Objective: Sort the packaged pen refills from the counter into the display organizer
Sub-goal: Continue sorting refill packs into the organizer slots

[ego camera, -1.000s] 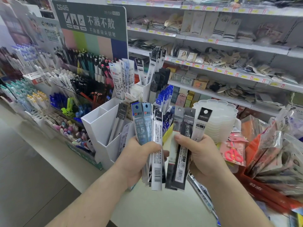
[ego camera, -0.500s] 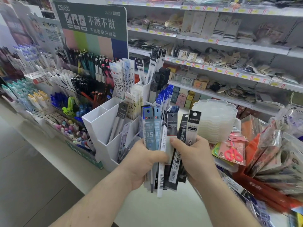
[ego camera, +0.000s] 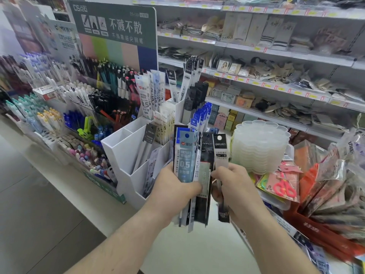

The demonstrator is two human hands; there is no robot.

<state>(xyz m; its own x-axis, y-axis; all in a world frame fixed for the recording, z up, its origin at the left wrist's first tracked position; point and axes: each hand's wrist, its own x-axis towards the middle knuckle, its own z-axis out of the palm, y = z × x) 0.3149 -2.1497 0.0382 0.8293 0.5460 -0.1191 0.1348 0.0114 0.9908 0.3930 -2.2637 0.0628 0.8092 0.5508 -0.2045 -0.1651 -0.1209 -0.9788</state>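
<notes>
Clear trays (ego camera: 260, 147) stand beside white organizer (ego camera: 126, 153), behind refill packs (ego camera: 194, 171).

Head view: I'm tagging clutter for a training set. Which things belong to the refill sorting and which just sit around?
Job:
left hand gripping refill packs
right hand pinching Deli refill pack
white display organizer

Bystanders:
stacked clear palettes
pink scissors pack
pen racks

Stationery shop: price-tagged shelves (ego camera: 276, 84), pen displays (ego camera: 110, 80)

Upright refill packets (ego camera: 186, 165) before white organizer (ego camera: 126, 153)
</notes>
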